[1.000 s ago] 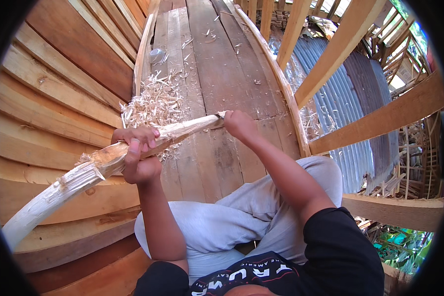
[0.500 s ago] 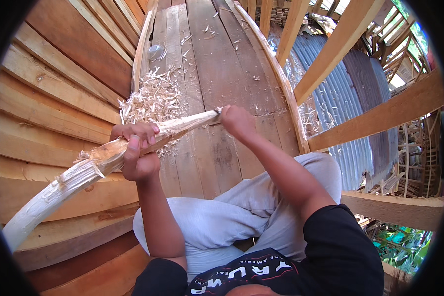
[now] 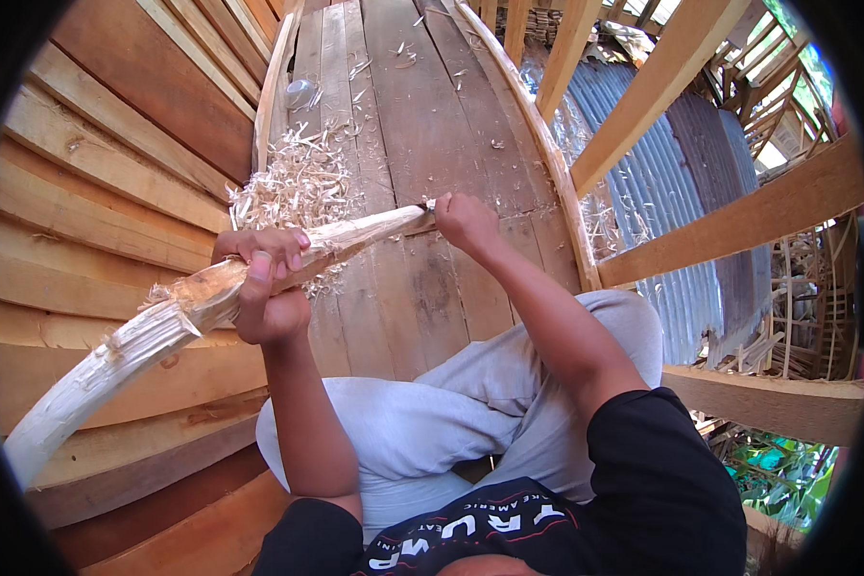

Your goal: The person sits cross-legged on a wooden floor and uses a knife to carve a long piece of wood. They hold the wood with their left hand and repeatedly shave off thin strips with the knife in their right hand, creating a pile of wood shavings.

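Observation:
A long, pale, barked-off wooden pole (image 3: 115, 370) slants across in front of me, rising from the lower left to a narrower end near the middle. Its surface is rough and splintered, with curled slivers still clinging to it. My left hand (image 3: 271, 288) is closed around its middle, thumb on top. At the narrow end is my right hand (image 3: 467, 223), a closed fist. A small dark edge, perhaps a blade, shows between this fist and the wood; the rest of what it holds is hidden.
A heap of wood shavings (image 3: 298, 178) lies beyond the pole on the plank floor (image 3: 418, 115). Near it sits a small clear cup (image 3: 300, 93). A board wall (image 3: 96, 211) stands close on the left. Slanting beams (image 3: 730, 216) and corrugated metal sheets (image 3: 634, 125) are on the right.
Both hands keep their grip and nearly the same place. My right fist has shifted very slightly up and to the right at the pole's narrow end.

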The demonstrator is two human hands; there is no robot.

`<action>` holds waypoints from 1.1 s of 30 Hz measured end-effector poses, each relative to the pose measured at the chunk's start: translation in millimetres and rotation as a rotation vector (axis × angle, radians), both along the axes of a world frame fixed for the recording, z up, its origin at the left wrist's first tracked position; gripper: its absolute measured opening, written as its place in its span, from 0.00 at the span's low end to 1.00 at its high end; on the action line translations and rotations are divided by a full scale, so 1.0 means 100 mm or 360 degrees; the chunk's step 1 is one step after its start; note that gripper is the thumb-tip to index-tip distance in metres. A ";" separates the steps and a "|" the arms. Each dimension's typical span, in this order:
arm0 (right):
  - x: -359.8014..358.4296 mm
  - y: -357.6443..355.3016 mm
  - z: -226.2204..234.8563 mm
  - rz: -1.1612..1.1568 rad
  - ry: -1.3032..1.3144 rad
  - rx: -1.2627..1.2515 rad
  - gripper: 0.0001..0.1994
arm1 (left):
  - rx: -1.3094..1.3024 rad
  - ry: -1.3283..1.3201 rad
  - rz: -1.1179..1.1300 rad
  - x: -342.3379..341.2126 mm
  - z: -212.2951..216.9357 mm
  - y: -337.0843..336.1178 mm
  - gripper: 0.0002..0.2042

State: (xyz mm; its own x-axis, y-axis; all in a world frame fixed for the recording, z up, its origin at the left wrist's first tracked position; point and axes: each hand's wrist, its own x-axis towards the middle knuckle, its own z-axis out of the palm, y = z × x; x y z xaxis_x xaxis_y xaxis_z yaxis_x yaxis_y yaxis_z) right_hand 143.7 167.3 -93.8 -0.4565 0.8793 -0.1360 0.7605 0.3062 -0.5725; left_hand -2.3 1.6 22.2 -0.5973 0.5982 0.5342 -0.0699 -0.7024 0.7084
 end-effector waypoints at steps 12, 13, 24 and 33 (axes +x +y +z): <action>-0.02 -0.19 0.33 0.0068 -0.0109 -0.0062 0.26 | 0.0003 0.0083 -0.0086 0.03 -0.02 -0.09 0.08; -0.06 -0.26 0.45 0.0121 -0.0054 -0.0112 0.26 | 0.0009 0.0059 -0.0072 0.02 -0.03 -0.08 0.08; -0.18 -0.17 0.30 0.0157 -0.0188 -0.0260 0.20 | 0.0006 -0.0017 0.0012 -0.10 -0.08 -0.13 0.08; 0.09 0.44 -0.17 -0.0284 0.0128 -0.0385 0.33 | -0.0105 -0.0116 0.0245 -0.07 -0.07 -0.06 0.07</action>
State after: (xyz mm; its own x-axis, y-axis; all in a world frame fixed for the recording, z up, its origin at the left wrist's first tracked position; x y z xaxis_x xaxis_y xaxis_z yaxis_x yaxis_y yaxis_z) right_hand 152.6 211.2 -111.2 -0.3155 0.8932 -0.3205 0.7392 0.0195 -0.6732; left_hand -9.7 -4.2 15.2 -0.7201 0.5293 0.4487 -0.0182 -0.6609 0.7503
